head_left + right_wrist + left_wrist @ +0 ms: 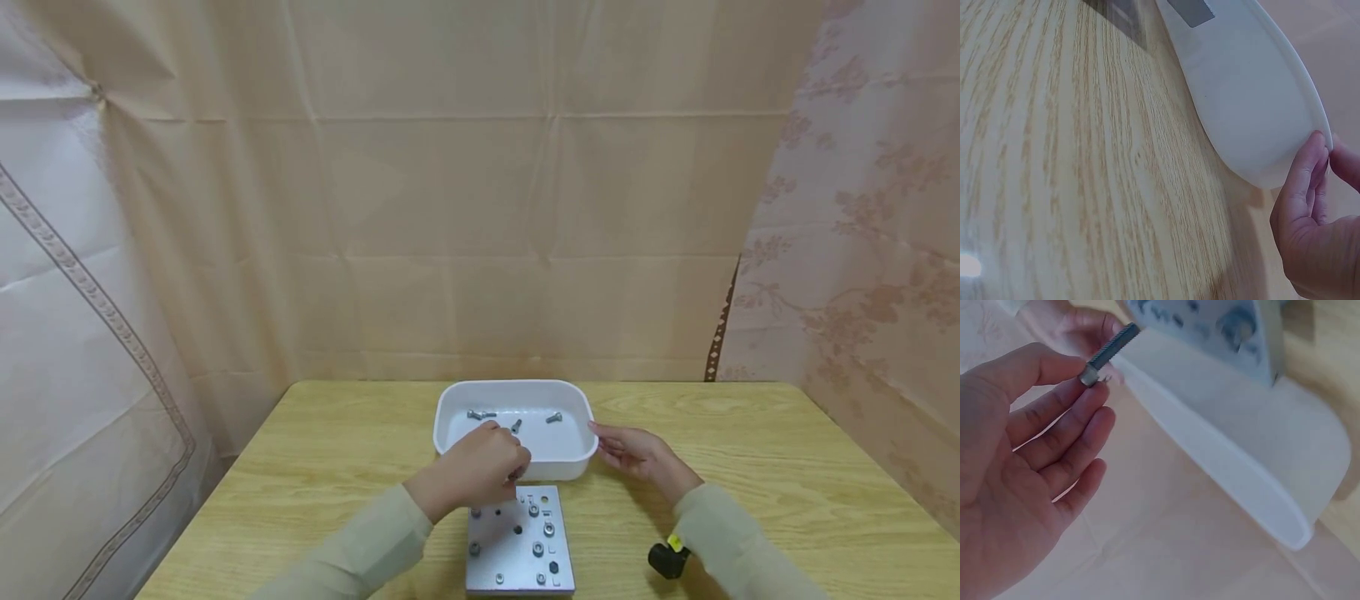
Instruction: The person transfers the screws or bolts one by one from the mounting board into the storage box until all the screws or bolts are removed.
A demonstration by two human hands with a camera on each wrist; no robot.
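Note:
My left hand (480,462) is over the near rim of a white plastic tray (558,471), above the far end of a metal plate (513,563). Between thumb and fingertips it pinches a socket-head bolt (1112,351) by the head, the threaded shank pointing away from the palm. At the tray's right end, my right hand (637,452) holds the rim, thumb on one side and fingers on the other in the right wrist view. Inside the tray lie several loose bolts (553,417). Several bolts are set in the plate, among holes; my left hand hides its far left corner.
A black object with a yellow part (667,560) lies on the wooden table (337,467) beside my right forearm, partly hidden by the sleeve. Beige cloth (450,208) hangs behind the table's far edge, with patterned cloth at both sides.

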